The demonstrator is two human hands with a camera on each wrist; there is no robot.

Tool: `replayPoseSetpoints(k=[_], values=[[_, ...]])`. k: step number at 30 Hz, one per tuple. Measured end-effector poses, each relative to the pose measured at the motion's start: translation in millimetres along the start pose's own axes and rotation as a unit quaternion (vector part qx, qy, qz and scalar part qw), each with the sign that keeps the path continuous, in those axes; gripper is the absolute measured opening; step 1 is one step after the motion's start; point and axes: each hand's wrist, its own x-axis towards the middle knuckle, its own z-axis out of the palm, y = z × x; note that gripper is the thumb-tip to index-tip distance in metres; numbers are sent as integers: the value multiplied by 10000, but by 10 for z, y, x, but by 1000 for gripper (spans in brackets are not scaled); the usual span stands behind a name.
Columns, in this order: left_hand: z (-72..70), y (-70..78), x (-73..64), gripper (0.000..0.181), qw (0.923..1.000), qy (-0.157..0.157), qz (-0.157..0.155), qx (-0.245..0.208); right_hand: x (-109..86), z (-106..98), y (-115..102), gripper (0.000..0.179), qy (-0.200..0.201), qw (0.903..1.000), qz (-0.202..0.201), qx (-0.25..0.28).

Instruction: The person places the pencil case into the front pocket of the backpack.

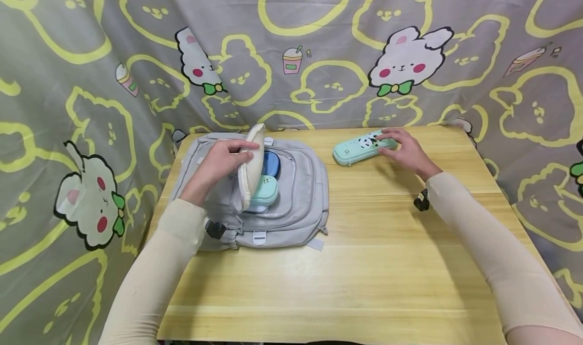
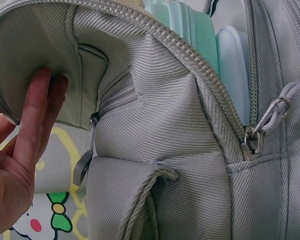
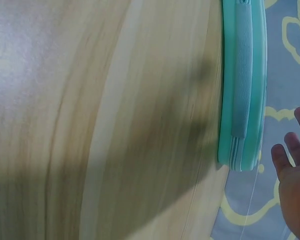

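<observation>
A grey backpack (image 1: 300,198) lies on the table with its front pocket unzipped. My left hand (image 1: 223,160) holds the pocket's pale-lined flap (image 1: 251,170) raised at its upper edge; in the left wrist view, fingers (image 2: 37,115) lie against the flap's inner side. Inside the pocket are a dark blue case (image 1: 272,164), a mint-green case (image 1: 265,190) and a pale blue item (image 2: 235,70), partly hidden. A mint-green pencil case (image 1: 352,150) with a panda picture lies at the table's back. Over its right end is my right hand (image 1: 405,150), fingers spread; the right wrist view shows a gap between them.
The wooden table (image 1: 364,264) extends in front of the pencil case and to the backpack's right. A grey patterned curtain (image 1: 319,46) hangs behind the table and along both sides. A zipper pull (image 2: 252,142) hangs at the pocket's corner.
</observation>
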Motion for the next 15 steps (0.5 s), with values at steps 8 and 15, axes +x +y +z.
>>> replayPoseSetpoints(k=[8,15], values=[[0,2,-11,34,10000,-28,-63,-31,98,-62,33,56,-83,9997,-109,-219],[2,2,1,34,10000,-20,-86,-4,159,-104,96,71,-476,9979,73,-433]])
